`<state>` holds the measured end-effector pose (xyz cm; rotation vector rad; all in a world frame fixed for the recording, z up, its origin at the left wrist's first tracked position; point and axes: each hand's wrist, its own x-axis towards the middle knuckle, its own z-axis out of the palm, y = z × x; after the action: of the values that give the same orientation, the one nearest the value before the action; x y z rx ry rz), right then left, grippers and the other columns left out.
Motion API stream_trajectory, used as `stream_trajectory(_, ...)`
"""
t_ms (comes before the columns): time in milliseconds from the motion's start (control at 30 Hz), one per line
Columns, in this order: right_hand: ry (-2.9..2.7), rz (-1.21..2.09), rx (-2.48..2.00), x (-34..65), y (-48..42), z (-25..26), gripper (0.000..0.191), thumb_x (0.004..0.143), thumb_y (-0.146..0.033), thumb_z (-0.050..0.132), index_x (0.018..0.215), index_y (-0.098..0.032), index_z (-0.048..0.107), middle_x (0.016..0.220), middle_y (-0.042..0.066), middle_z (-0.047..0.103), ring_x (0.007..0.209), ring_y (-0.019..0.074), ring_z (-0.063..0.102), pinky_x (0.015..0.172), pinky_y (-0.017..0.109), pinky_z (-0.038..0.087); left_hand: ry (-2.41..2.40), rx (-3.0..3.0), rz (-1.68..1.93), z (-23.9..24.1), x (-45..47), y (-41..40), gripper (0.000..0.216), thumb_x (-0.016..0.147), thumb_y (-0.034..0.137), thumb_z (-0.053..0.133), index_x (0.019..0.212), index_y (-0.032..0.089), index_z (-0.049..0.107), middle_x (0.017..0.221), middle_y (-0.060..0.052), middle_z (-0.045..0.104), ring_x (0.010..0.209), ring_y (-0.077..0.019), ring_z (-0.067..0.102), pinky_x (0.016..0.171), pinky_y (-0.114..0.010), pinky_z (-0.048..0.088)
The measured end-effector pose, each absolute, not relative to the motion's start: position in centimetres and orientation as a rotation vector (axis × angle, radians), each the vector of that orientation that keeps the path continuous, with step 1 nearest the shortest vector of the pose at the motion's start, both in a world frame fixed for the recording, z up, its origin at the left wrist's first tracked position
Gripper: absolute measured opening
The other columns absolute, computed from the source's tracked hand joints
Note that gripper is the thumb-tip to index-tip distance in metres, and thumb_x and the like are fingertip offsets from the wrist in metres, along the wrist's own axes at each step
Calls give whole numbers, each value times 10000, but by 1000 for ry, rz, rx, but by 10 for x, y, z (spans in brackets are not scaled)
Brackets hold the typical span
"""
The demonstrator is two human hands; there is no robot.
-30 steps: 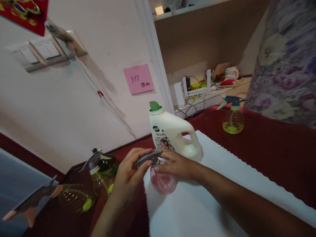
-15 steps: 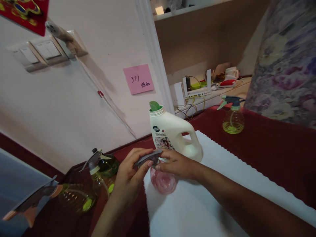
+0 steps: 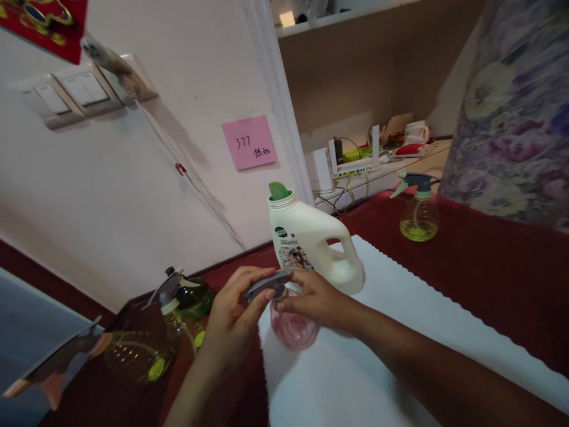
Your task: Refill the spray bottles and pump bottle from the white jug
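Note:
A pink see-through spray bottle stands on the white mat in front of me. My left hand is closed round its grey trigger head, the thumb along the near side. At the neck, my right hand has its thumb and fingers curled round the collar, which they partly hide. Just behind my hands stands a cream jug with a handle. Its mouth is uncapped, and a green spout shows inside.
The white mat has a scalloped edge and lies on a dark red table. Several spray bottles with yellowish liquid stand around, one at the right and a clear one at the left. A wall with a pink note rises behind.
My right hand's fingers and thumb have shifted slightly round the bottle's collar, uncovering more of the neck. My left hand stays on the trigger head.

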<state>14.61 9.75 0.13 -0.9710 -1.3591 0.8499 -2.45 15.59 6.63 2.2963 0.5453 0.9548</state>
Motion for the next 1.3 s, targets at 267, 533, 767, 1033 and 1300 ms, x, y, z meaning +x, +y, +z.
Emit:
stream_trajectory(267, -1320, 794, -1003, 142, 96, 0, 374, 700, -325, 803, 1040, -233, 675, 1083, 44, 665, 1087, 268, 595, 960, 438, 448, 552, 2290, 952, 67, -24, 155, 189, 889, 241, 673, 1061, 244, 751, 1035, -36, 705, 985, -168, 662, 855, -266, 531)
stream_trajectory(533, -1258, 737, -1030, 136, 98, -2, 325, 692, -353, 812, 957, -214, 684, 1007, 46, 671, 1008, 262, 599, 895, 416, 469, 553, 2284, 953, 67, -25, 155, 185, 885, 234, 675, 1050, 270, 752, 1031, -17, 706, 979, -154, 658, 850, -246, 529)
stream_trajectory(767, -1318, 693, -1012, 140, 98, -2, 265, 730, -416, 794, 888, -228, 694, 1028, 36, 669, 1045, 255, 587, 952, 423, 439, 587, 2263, 944, 68, -24, 156, 189, 875, 241, 680, 1050, 249, 750, 1034, -37, 703, 985, -176, 656, 864, -282, 535)
stream_trajectory(1033, -1445, 837, -1159, 146, 90, 0, 542, 556, -353, 909, 1026, -248, 661, 1005, 14, 672, 942, 253, 623, 807, 392, 481, 648, 2265, 912, 69, -25, 153, 203, 880, 296, 669, 1060, 230, 739, 1056, -60, 707, 1008, -214, 656, 871, -339, 538)
stream_trajectory(1300, -1435, 821, -1244, 138, 81, -5, 544, 504, -156, 829, 977, -268, 584, 820, -28, 641, 716, 188, 591, 587, 296, 430, 659, 2046, 948, 67, -31, 152, 542, 885, 450, 676, 1377, 256, 558, 1149, -81, 665, 1024, -234, 644, 869, -360, 537)
